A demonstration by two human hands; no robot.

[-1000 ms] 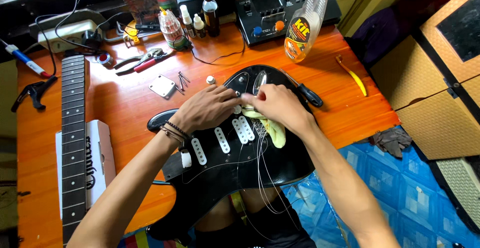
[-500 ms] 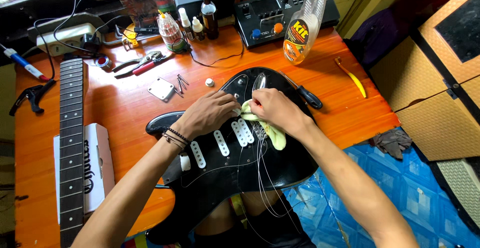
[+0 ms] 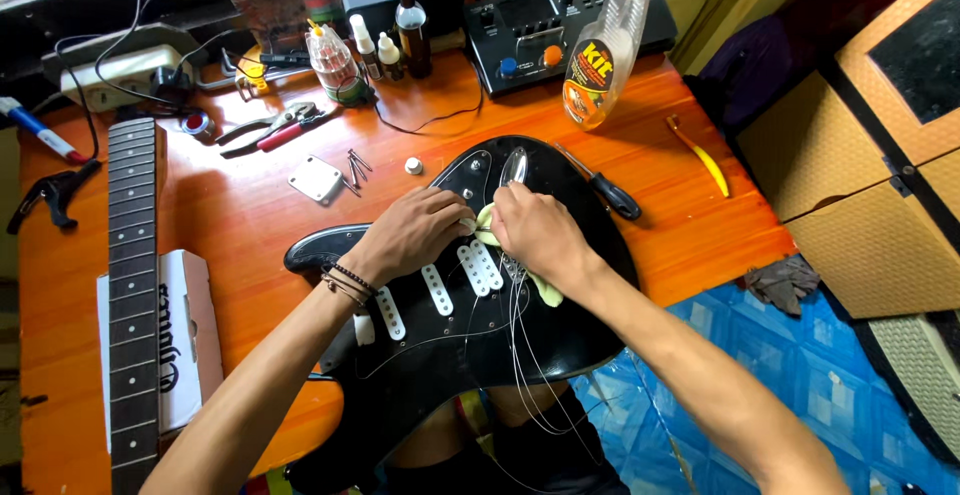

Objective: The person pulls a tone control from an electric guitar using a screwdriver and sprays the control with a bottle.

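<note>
Both hands meet over the black guitar body, whose long axis runs from the table edge up toward the spray bottle. Right hand pinches a pale yellow cloth beside the white pickups. Left hand presses curled fingers just left of it, touching the cloth's upper end.

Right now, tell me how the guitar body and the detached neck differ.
The guitar body is black, rounded and lies under both hands, overhanging the table edge; the neck is long, narrow, dark-fretted and lies untouched at the left, partly on a white box. Loose strings trail from the body; the neck carries none. Both rest on the orange table.
</note>
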